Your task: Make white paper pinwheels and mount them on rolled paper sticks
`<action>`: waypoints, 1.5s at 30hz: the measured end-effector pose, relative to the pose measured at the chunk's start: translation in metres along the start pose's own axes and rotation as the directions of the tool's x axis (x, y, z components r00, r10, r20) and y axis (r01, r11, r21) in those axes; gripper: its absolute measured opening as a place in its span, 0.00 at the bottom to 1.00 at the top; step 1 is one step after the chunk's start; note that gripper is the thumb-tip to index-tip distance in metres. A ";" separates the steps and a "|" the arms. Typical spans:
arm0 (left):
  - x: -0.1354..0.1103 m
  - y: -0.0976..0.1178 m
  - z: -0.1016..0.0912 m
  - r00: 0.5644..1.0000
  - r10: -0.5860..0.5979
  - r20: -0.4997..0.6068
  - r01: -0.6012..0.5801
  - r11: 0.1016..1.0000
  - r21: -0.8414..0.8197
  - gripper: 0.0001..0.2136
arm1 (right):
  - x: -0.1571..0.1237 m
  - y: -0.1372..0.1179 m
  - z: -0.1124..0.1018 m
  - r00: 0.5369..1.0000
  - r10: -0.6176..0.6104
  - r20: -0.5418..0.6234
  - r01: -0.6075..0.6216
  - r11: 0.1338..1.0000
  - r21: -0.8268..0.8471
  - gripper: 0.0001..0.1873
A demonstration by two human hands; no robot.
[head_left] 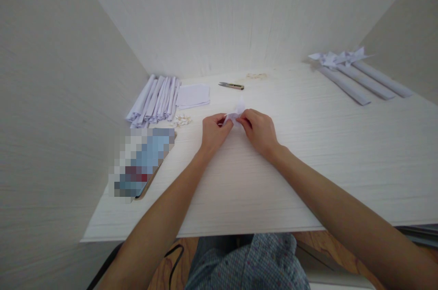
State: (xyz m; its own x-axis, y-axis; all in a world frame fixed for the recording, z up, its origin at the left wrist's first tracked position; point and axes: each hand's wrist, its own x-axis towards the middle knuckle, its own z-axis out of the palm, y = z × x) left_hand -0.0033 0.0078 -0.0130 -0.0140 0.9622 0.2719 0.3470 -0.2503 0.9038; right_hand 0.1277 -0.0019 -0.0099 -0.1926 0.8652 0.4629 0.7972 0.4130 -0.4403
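Over the middle of the white table, my left hand (215, 132) and my right hand (258, 129) pinch a small piece of white paper (233, 117) between thumbs and fingers. One corner of the paper stands up beyond my fingertips, and its lower part is hidden by them. Past my hands lie small thread snips (232, 85) with their blades to the left. A stack of square white paper sheets (193, 96) is to the left of the snips. Close to my left hand sits a little heap of small pale pieces (181, 120), too small to name.
Several rolled white paper tubes (153, 98) lie piled at the left. A phone-like device (147, 162), pixelated, rests nearer me. At the far right are 3 paper tubes (362, 82) with folded paper tops. Thin tan loops (256, 76) lie by the back wall. Walls enclose three sides.
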 end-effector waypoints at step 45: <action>0.001 -0.004 0.000 1.000 0.020 0.011 -0.020 1.000 0.017 0.10 | -0.001 0.000 0.000 0.997 -0.071 0.016 0.072 0.995 -0.065 0.11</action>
State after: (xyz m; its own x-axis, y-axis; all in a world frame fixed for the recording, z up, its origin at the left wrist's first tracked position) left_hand -0.0052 0.0095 -0.0167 0.0029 0.9582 0.2859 0.3629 -0.2674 0.8926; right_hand 0.1277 -0.0032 -0.0103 -0.2580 0.8384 0.4802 0.8168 0.4547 -0.3551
